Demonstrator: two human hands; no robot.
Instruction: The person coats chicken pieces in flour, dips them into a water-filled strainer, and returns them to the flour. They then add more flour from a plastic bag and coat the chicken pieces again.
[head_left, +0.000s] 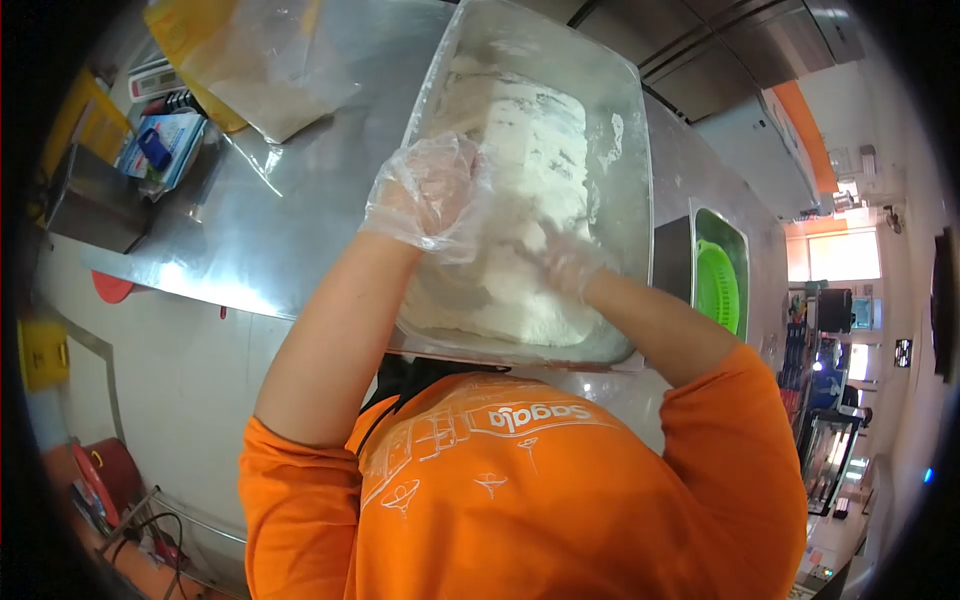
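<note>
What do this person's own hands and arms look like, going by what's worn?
The left hand wears a loose, crinkled, clear plastic glove; the right hand has a clear glove too, partly blurred. Orange sleeves end near the elbows.

White powder [540, 150], kinda lumpy, spreads around and past the right fingers [556, 250] in a big dusty tub [628, 110].

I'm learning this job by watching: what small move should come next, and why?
Probably a gentle sweep of the right hand through the white powder: its surface looks uneven, and that gloved hand reaches down into the tub.
</note>
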